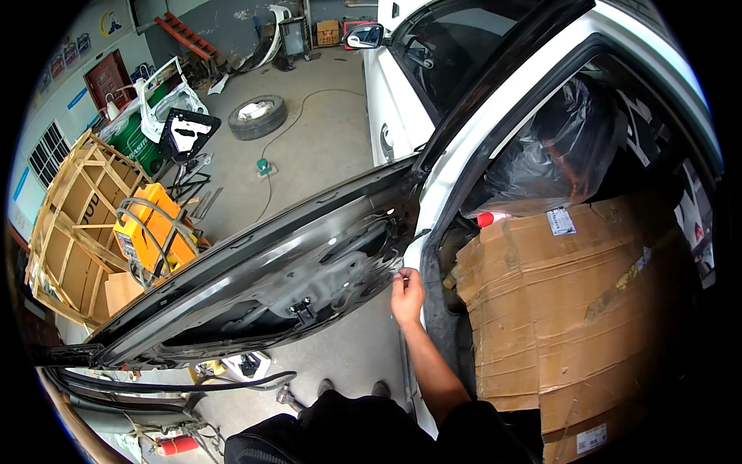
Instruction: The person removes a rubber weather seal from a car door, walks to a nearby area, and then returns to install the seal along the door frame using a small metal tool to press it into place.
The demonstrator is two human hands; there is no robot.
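Note:
My right hand (408,298) reaches up along the white door frame (415,259) of the car. Its thumb and fingers are pinched together by the hinge end of the opened door; what they hold, if anything, is too small to make out. The dark car door (286,290) stands swung out to the left, its inner panel stripped to bare metal with cut-outs and a small black latch-like part (303,311). My left hand is not in view.
A large taped cardboard sheet (556,301) covers the car's seat area, below clear plastic film (541,166). Left of the door stand a yellow machine (154,232) and a wooden crate (66,224). A tyre (257,120) and a cable (287,127) lie on the floor.

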